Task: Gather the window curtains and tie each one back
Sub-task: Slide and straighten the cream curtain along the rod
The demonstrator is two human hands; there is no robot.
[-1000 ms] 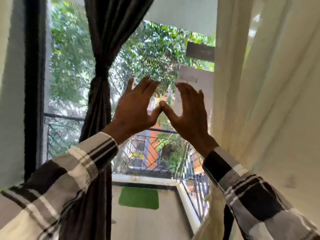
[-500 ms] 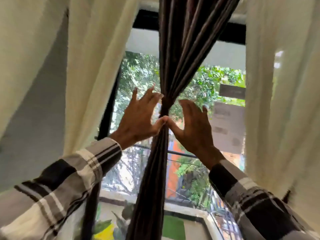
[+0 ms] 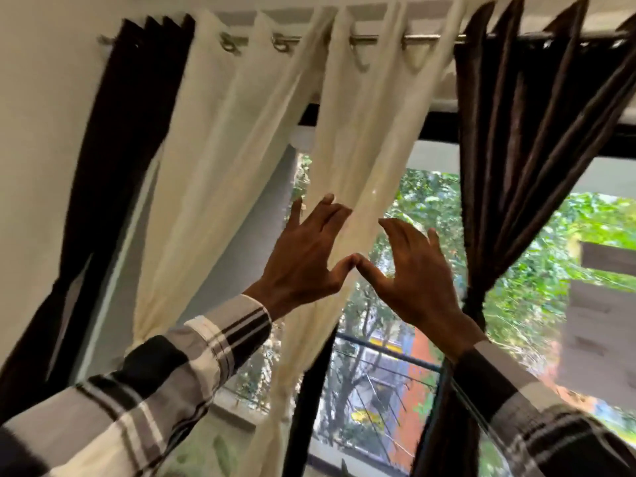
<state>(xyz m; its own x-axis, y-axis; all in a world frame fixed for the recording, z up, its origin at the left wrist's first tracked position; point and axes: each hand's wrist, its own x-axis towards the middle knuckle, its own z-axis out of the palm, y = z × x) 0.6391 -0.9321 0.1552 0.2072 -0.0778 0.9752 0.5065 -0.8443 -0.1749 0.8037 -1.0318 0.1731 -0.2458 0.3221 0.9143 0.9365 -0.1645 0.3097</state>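
Note:
Both hands are raised in front of the window, palms away from me, thumb tips touching. My left hand (image 3: 304,259) and my right hand (image 3: 418,277) hold nothing, fingers spread. Behind the left hand hangs a cream curtain (image 3: 358,139) from the metal rod (image 3: 421,37). A second cream curtain (image 3: 206,160) to its left is gathered low down at the wall. A dark brown curtain (image 3: 509,160) on the right is cinched at a knot (image 3: 476,306) beside my right wrist. Another dark curtain (image 3: 113,166) hangs at the far left.
Behind the curtains is a black-framed window (image 3: 433,123) with trees, a railing and an orange building outside. A pale wall (image 3: 41,115) is on the left. My checked sleeves fill the lower corners.
The view has swung up and left: the knotted dark curtain, between my hands half a second ago, is now to their right. The rod and cream curtains have come into view. Hands keep their pose.

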